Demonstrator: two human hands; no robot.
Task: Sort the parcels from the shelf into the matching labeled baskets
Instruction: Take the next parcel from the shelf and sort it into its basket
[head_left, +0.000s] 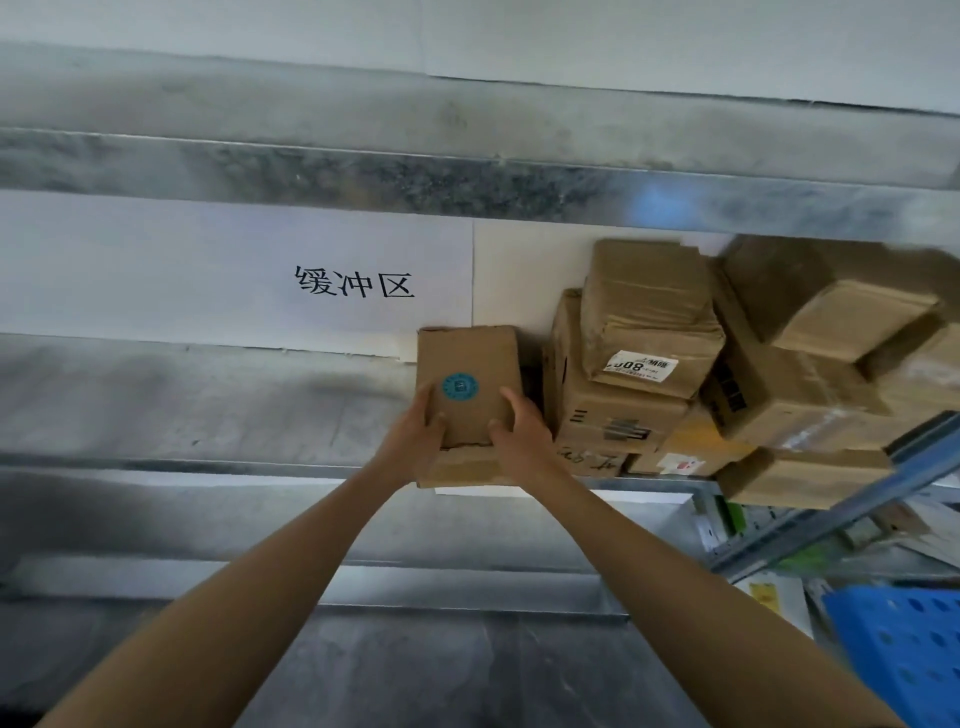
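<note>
parcel (467, 374) with a round teal sticker: we hold it between our left grip (415, 434) and right grip (522, 431), fingers curled over its near corners, on the grey metal shelf (208, 405). cardboard boxes (649, 332) pile just right. a white sheet (156, 270) with black characters lies behind, and a blue basket (904, 654) sits lower right.

The characters 缓冲区 are printed in black on a white paper sign (234, 270), while right of that sign only "08" can be made out on a white label (641, 368) stuck upside down to a stacked parcel (649, 306), and the print on a teal sticker (460, 387) on a smaller parcel (467, 353) just below-right of the sign cannot be read.
</note>
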